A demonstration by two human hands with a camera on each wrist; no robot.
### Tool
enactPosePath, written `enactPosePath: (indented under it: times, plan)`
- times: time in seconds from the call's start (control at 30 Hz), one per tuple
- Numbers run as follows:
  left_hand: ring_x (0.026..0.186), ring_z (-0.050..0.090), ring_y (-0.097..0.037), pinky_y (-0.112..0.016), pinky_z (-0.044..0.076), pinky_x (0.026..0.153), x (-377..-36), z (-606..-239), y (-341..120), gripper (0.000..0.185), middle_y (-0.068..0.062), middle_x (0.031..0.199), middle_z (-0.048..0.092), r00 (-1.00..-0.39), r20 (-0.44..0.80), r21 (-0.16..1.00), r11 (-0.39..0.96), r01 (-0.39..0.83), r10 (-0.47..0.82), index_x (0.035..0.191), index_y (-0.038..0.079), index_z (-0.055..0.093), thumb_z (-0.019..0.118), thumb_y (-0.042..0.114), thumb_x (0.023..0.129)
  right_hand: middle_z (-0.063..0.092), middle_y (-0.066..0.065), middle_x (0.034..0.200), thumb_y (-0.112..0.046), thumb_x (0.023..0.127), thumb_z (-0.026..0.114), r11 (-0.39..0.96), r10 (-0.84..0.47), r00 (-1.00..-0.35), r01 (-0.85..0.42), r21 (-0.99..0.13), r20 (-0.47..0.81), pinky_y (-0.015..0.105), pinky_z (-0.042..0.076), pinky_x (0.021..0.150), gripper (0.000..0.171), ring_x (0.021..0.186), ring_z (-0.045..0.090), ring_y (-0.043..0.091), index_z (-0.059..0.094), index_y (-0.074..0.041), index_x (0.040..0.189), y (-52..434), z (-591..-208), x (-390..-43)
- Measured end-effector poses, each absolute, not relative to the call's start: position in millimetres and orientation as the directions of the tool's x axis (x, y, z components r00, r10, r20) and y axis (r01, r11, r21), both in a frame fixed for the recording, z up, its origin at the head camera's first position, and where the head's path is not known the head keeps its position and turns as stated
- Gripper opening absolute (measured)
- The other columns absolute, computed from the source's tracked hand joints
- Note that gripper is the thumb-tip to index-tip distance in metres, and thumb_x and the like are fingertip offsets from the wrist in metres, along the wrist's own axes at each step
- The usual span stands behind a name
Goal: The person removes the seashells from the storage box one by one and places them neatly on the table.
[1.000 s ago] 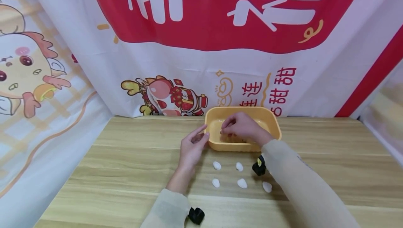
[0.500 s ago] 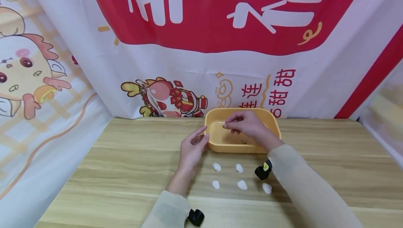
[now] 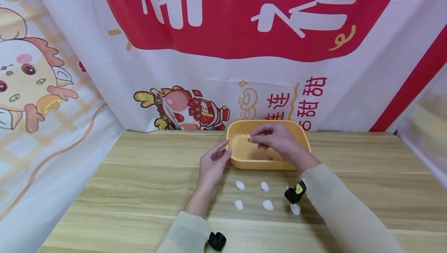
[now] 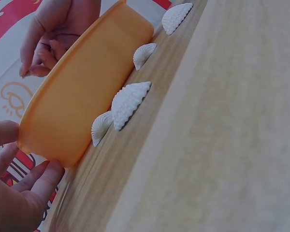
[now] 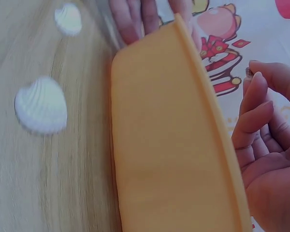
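A yellow-orange plastic tub (image 3: 255, 164) stands at the table's back edge. My left hand (image 3: 211, 167) touches its left end from outside with extended fingers and thumb, as the left wrist view also shows. Over the tub's opening, my right hand (image 3: 276, 138) pinches a small greyish-brown piece (image 5: 249, 73) between thumb and index finger. The piece is mostly covered by the fingertips, and I cannot tell its kind. Another small brownish piece (image 3: 270, 157) lies on the tub's floor near the front wall. White ribbed seashells (image 3: 268, 205) lie in two rows before the tub.
The wood-grain table (image 3: 139, 206) ends at the back against a printed white and red cloth (image 3: 209, 66). A second cloth (image 3: 45, 129) hangs along the left side. Black wrist cameras (image 3: 217, 241) sit at both sleeves, the right one partly overlapping a seashell.
My right hand has risen a little and shifted right inside the tub's outline, uncovering the small piece on the tub floor. My left hand stays at the tub's end.
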State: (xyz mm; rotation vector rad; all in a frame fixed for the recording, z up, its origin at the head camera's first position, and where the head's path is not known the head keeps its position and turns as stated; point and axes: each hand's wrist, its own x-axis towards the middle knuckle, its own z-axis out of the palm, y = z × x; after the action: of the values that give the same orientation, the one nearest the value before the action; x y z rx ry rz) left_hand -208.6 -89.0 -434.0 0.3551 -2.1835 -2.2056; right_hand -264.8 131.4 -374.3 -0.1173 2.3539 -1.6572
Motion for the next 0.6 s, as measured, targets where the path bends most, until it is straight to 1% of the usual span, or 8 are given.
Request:
enactPosePath:
  times: [0.13,0.2,0.43,0.5,0.6]
  plan:
    - [0.121,0.067,-0.021,-0.028,0.065,0.099,-209,-435,-89,0.032,-0.009,0.133,0.071,-0.975,-0.145,0.989,-0.026,-0.143,-0.171,0.134,0.029,0.076,0.075,0.022,0.103,0.075,0.001,0.093,-0.026,0.092,0.087,0.280,-0.232,-0.962,0.078,-0.957,-0.146,0.035,0.064,0.081,0.030,0.082,0.067,0.017,0.076,-0.007,0.113,132,-372,-259]
    - [0.121,0.067,-0.021,-0.029,0.065,0.099,-209,-435,-89,0.033,-0.009,0.133,0.071,-0.975,-0.143,0.990,-0.030,-0.140,-0.171,0.134,0.029,0.076,0.076,0.021,0.102,0.075,0.000,0.091,-0.024,0.092,0.087,0.247,-0.241,-0.961,0.076,-0.966,-0.137,0.031,0.063,0.077,0.027,0.080,0.066,0.016,0.076,-0.007,0.111,133,-372,-255]
    - [0.120,0.066,-0.020,-0.030,0.065,0.100,-209,-436,-89,0.033,-0.009,0.132,0.072,-0.974,-0.141,0.990,-0.037,-0.137,-0.175,0.133,0.029,0.077,0.077,0.020,0.102,0.074,0.001,0.089,-0.021,0.093,0.086,0.168,-0.269,-0.957,0.066,-0.984,-0.110,0.026,0.057,0.065,0.021,0.073,0.062,0.014,0.076,-0.007,0.106,135,-370,-236]
    - [0.119,0.066,-0.020,-0.031,0.066,0.100,-209,-436,-89,0.033,-0.009,0.131,0.072,-0.974,-0.143,0.990,-0.038,-0.138,-0.175,0.133,0.029,0.077,0.077,0.020,0.102,0.073,0.002,0.088,-0.021,0.094,0.085,0.158,-0.270,-0.957,0.066,-0.985,-0.107,0.025,0.055,0.064,0.021,0.073,0.061,0.014,0.075,-0.007,0.106,136,-369,-229]
    - [0.118,0.067,-0.020,-0.032,0.066,0.100,-209,-436,-89,0.033,-0.010,0.131,0.072,-0.975,-0.139,0.990,-0.043,-0.133,-0.174,0.133,0.028,0.077,0.077,0.020,0.101,0.073,0.001,0.088,-0.023,0.094,0.086,0.147,-0.264,-0.959,0.069,-0.987,-0.106,0.025,0.056,0.066,0.023,0.074,0.061,0.015,0.075,-0.007,0.107,137,-370,-220]
